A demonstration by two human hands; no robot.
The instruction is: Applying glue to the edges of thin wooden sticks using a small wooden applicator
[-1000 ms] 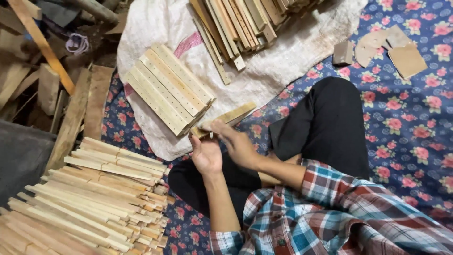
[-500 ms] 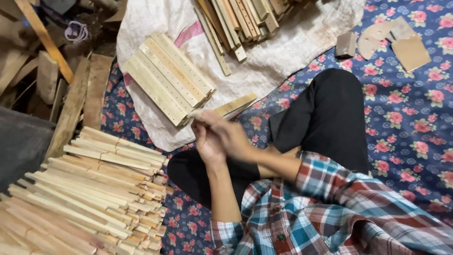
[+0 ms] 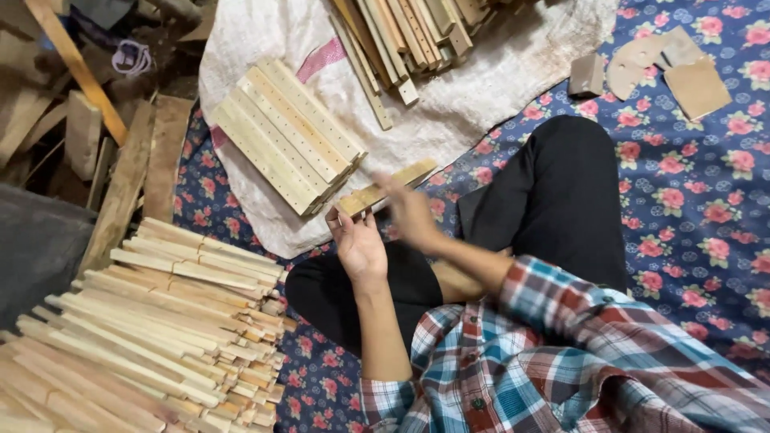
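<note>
Sitting cross-legged on a blue floral mat (image 3: 706,240), a person in a plaid shirt (image 3: 561,361) and black trousers is seen from above. Nearest on the left side, a large pile of pale wooden slats (image 3: 136,337) is stacked in rough layers. In front of the lap, a short wooden strip (image 3: 385,188) is gripped at its near end by the left hand (image 3: 358,244), fingers curled around it, so that it is raised above the mat and angled up to the right. The right hand (image 3: 409,210) is blurred just beside the strip's middle; whether it is clasping the strip cannot be told. Just beyond, a neat stack of drilled wooden slats (image 3: 285,132) is laid on a white woven sack (image 3: 497,72). Farther off, loose wooden battens (image 3: 401,36) are heaped on the sack, and cardboard pieces (image 3: 666,68) are scattered at the far right.
</note>
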